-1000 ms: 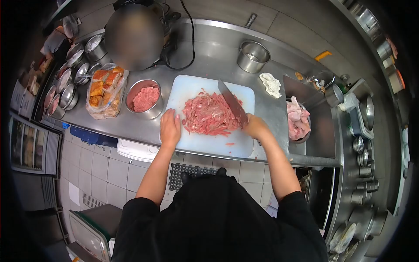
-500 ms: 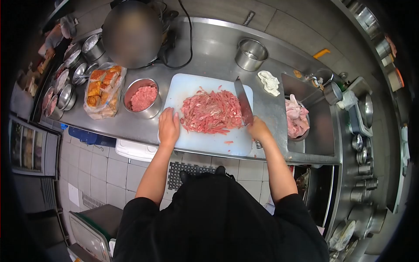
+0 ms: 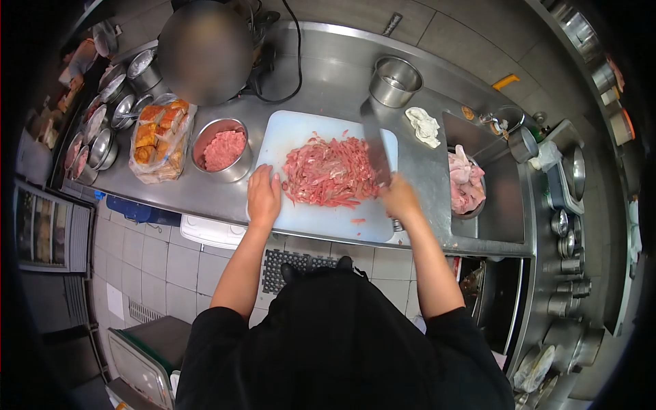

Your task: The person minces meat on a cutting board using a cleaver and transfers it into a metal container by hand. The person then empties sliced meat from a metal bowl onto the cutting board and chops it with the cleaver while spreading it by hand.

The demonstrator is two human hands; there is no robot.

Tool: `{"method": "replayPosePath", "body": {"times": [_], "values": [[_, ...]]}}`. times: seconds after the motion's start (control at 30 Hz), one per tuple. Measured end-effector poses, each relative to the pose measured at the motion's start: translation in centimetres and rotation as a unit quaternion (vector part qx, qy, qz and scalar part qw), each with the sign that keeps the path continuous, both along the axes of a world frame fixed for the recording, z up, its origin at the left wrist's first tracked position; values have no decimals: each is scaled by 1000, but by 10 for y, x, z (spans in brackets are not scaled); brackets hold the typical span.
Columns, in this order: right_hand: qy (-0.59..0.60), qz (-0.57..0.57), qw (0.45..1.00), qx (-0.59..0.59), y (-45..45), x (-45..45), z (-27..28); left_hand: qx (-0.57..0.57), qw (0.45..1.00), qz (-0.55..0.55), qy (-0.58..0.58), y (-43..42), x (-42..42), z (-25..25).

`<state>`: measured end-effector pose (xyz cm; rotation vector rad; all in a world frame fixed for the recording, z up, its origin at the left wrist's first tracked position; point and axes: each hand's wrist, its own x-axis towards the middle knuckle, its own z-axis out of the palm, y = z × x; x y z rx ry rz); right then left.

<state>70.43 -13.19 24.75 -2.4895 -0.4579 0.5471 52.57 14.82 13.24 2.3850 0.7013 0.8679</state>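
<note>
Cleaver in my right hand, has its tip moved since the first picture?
Yes. Judged against the sink, the tip of the cleaver now appears farther right, nearer the sink, and farther from you, though it is blurred.

One head-worn camera is looking forward and steeply down from above the person's black-clad torso (image 3: 335,342), which is filling the bottom centre. It is facing the steel desk (image 3: 422,178), with the cutting board (image 3: 307,222) lying near the middle and the left hand (image 3: 264,195) and right hand (image 3: 402,199) showing at mid-range. The wide lens is bowing straight edges, taking in floor tiles (image 3: 150,249) below and the wall (image 3: 458,48) beyond, while darkness is rounding off the corners.
</note>
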Motion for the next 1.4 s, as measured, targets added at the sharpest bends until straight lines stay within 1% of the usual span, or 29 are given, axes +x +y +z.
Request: {"method": "replayPosePath", "body": {"times": [0.03,0.1,0.13,0.2,0.27,0.33,0.4,0.5,0.57,0.6,0.63,0.7,0.73,0.77,0.83,0.87,0.9,0.93,0.97,1.0,1.03,1.07,1.13,1.17,1.23,1.27,1.33,1.37,1.4], "values": [[-2,-1,1000,2,1,-2,-2,0,1000,4,3,0,2,3],[59,34,997,-24,12,-4,4,6,1000,1,-14,3,6,5],[63,33,997,-24,9,-6,10,7,1000,-4,-17,3,0,1],[31,16,999,-32,0,2,26,13,1000,-8,-17,3,-1,0],[24,4,999,-38,-5,6,-5,18,1000,-8,-18,1,-2,2],[12,-12,999,-39,-5,5,-8,10,1000,-1,-9,1,0,3],[26,44,997,-60,-5,8,0,20,1000,-3,-17,5,3,0],[0,14,1000,-21,-13,-2,24,13,1000,-5,-10,3,-1,-1],[12,29,999,-44,-9,-11,-10,1,1000,-4,-9,1,0,1],[20,41,997,-63,-5,-18,-13,0,1000,-1,-4,2,1,0],[19,38,997,-62,-4,-17,-11,0,1000,0,0,2,2,0],[76,55,993,-66,0,-14,2,4,1000,-2,-6,4,1,-2],[78,53,993,-70,2,-20,28,3,1000,-5,-11,3,0,-2],[79,53,993,-71,-1,-23,25,1,1000,-5,-10,3,1,-3],[-8,49,999,-5,-6,-28,17,17,1000,-2,-7,1,0,1],[-6,50,999,-6,-4,-26,0,16,1000,-1,-5,1,-2,0],[10,59,998,-34,0,-20,-26,3,1000,-1,-1,2,-1,-4],[24,68,996,-60,9,-17,-23,-7,1000,1,1,3,2,-2],[22,69,996,-57,8,-10,-17,-5,1000,1,-1,5,2,-2],[33,82,994,-69,11,-13,18,2,1000,0,-2,5,0,-3],[43,96,991,-83,11,-13,37,6,1000,-1,-5,4,0,-5],[44,97,991,-85,6,-10,31,4,1000,0,-3,2,0,-4],[-69,62,996,-4,-2,-5,12,-1,1000,4,-1,1,-1,-1],[-69,63,996,-3,0,-5,3,0,1000,6,-1,2,-3,-1],[64,73,990,-99,7,-6,1,-4,1000,9,4,3,2,-2],[63,74,990,-97,4,-2,2,-2,1000,10,4,5,2,-5],[-8,101,992,-74,-1,3,17,-10,1000,-1,-3,4,0,-3],[-7,101,992,-75,-1,0,19,-12,1000,-1,-1,3,0,-4],[1,74,996,-39,1,-3,21,-9,1000,1,1,2,1,-4]]}}
